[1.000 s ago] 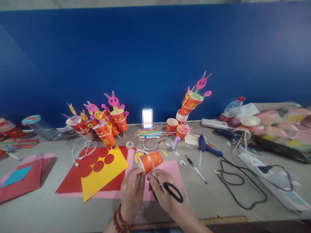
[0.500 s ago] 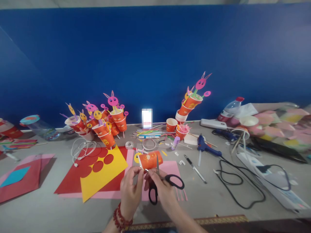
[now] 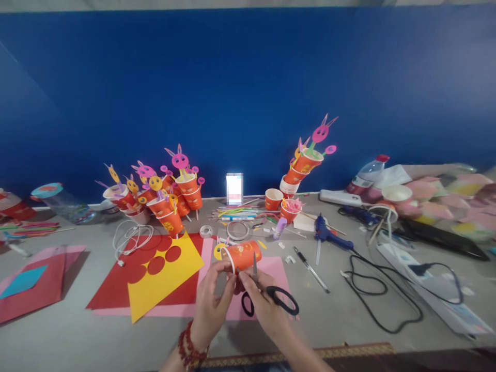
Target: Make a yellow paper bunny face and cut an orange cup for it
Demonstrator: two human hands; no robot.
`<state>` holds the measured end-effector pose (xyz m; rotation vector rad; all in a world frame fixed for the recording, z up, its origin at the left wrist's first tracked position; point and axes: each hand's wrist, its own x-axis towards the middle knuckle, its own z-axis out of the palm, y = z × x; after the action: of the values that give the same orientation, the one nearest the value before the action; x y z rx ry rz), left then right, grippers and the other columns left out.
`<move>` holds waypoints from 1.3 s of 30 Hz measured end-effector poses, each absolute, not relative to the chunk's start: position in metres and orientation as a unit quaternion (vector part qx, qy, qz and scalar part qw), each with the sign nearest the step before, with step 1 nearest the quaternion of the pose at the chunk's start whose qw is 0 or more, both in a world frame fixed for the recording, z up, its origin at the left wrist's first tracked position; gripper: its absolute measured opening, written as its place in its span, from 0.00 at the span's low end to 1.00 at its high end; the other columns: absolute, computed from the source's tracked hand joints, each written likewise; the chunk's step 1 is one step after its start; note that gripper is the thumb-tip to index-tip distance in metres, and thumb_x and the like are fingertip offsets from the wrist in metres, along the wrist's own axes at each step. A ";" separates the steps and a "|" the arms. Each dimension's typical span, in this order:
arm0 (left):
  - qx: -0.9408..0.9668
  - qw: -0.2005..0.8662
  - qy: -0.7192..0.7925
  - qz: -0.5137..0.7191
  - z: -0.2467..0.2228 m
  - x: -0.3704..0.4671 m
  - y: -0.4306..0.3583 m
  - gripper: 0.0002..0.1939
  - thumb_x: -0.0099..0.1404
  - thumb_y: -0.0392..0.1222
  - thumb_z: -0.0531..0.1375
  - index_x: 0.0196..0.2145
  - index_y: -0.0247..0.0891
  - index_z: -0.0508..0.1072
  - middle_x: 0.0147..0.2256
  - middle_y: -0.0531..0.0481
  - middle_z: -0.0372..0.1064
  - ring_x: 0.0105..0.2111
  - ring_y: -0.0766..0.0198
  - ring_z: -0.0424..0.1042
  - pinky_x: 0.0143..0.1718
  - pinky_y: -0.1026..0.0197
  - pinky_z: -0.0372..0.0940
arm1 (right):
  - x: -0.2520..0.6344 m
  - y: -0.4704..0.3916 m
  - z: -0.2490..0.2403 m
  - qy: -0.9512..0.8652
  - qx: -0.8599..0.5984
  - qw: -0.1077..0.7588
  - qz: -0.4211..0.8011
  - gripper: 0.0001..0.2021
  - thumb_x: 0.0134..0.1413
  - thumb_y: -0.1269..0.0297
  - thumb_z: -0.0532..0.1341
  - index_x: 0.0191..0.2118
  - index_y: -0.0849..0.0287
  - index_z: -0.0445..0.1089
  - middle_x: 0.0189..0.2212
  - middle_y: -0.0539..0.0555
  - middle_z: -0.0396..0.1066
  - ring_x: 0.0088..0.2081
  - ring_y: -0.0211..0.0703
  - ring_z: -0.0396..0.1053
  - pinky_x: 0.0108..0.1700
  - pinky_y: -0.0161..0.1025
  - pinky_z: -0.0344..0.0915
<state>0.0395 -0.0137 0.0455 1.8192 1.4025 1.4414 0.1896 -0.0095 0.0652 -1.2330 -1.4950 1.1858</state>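
Note:
An orange paper cup (image 3: 245,254) lies on its side in front of my hands, its white rim toward the left. My left hand (image 3: 212,297), with red beads at the wrist, is closed, fingertips pinched at the cup's rim. My right hand (image 3: 265,305) is closed around black-handled scissors (image 3: 282,299), their blades pointing up beside the cup. Its thumb and finger meet the left fingertips under the rim; any small piece between them is hidden. A yellow rabbit-face cutout (image 3: 217,251) shows at the cup's mouth. Pink paper (image 3: 277,271) lies beneath.
Yellow paper with round holes (image 3: 166,287) lies on red sheets at left. Decorated cups (image 3: 170,222) stand behind, with another stack (image 3: 306,163) at right. A blue glue gun (image 3: 329,235), a pen (image 3: 312,269), cables and a power strip (image 3: 434,289) occupy the right.
Both hands have shifted slightly right, the scissors with them. The cup has moved a little right and turned, and its rim now sits closer against my fingertips.

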 end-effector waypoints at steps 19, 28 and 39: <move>0.763 0.263 0.415 0.420 0.070 0.006 0.008 0.12 0.72 0.38 0.53 0.48 0.44 0.73 0.45 0.46 0.76 0.45 0.59 0.75 0.47 0.58 0.68 | 0.220 0.012 0.105 -0.769 -0.388 0.342 0.376 0.10 0.60 0.62 0.59 0.29 0.56 0.72 0.25 0.48 0.70 0.27 0.40 0.65 0.31 0.34 0.59; 0.777 0.414 0.355 0.315 0.087 0.001 0.018 0.14 0.72 0.44 0.51 0.45 0.41 0.75 0.39 0.45 0.76 0.39 0.58 0.74 0.42 0.59 0.67 | 0.236 0.022 0.119 -0.828 -0.292 0.262 0.400 0.09 0.60 0.60 0.61 0.35 0.53 0.80 0.26 0.49 0.76 0.27 0.40 0.69 0.31 0.33 0.63; 0.597 0.716 0.272 0.241 0.076 0.014 0.028 0.18 0.62 0.54 0.65 0.38 0.39 0.66 0.27 0.55 0.65 0.25 0.68 0.64 0.28 0.66 0.55 | 0.236 0.031 0.149 -0.911 -0.163 0.164 0.342 0.11 0.62 0.64 0.59 0.35 0.49 0.81 0.28 0.49 0.80 0.33 0.40 0.76 0.39 0.31 0.66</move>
<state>0.0143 0.0280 0.0763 1.3211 0.6012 0.5347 0.2361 0.0309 0.1486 -0.4638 -2.5966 0.9747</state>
